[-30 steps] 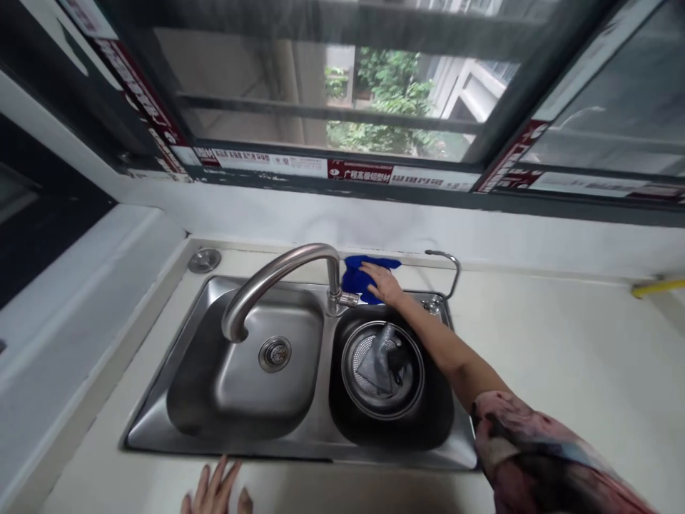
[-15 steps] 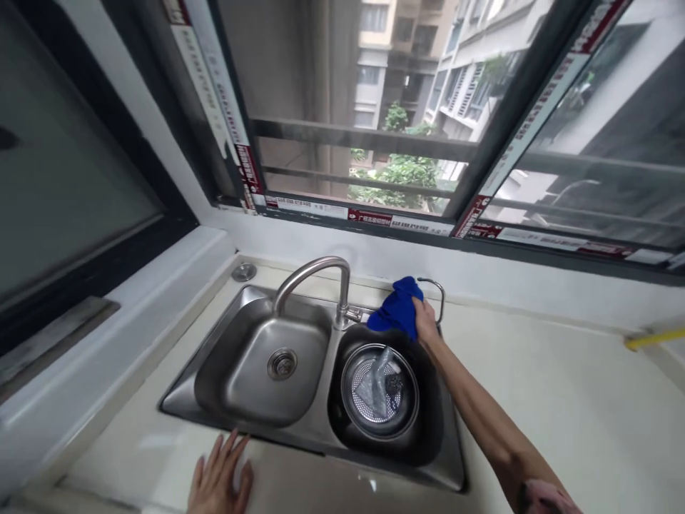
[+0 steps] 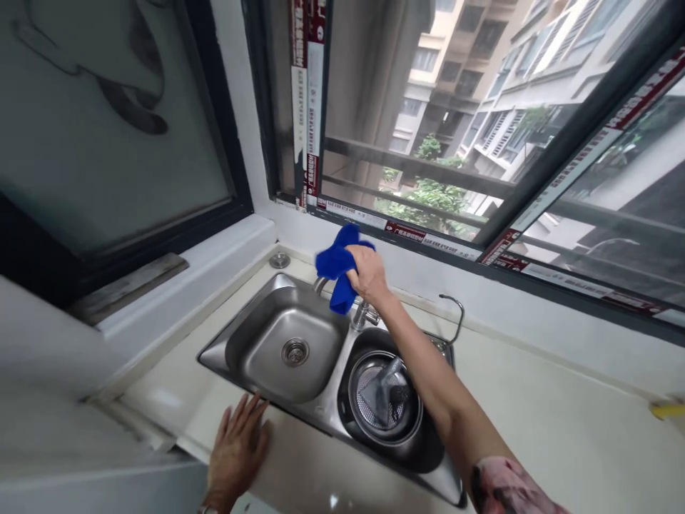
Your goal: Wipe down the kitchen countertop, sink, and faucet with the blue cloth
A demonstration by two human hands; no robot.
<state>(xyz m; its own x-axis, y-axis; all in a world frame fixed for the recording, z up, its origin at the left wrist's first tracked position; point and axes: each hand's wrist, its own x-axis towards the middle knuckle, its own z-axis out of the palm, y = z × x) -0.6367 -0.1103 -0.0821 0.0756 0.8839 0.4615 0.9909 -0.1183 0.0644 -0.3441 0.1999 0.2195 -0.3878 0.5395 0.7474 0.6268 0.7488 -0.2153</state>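
Observation:
My right hand point(image 3: 368, 273) is closed on a blue cloth point(image 3: 336, 258), which hangs from it in folds over the curved faucet point(image 3: 362, 315). Most of the faucet's spout is hidden behind the cloth and hand; whether they touch cannot be seen. On the countertop at the sink's front edge, my left hand point(image 3: 235, 446) lies flat with its fingers stretched out. Between the hands is the left basin of the steel double sink point(image 3: 315, 371). In the right basin sits a round perforated metal strainer point(image 3: 369, 414), with a crumpled clear plastic bag point(image 3: 381, 392) in it.
A thin hooked metal tap point(image 3: 459, 314) rises behind the right basin. A round metal cap point(image 3: 279, 260) is set in the counter's back left corner. The window point(image 3: 407, 171) stands behind the sink, and something yellow point(image 3: 666, 411) is at the far right.
My right hand has carried the blue cloth left, from beside the thin tap to over the faucet. The view has turned left. My left hand stays flat by the sink edge.

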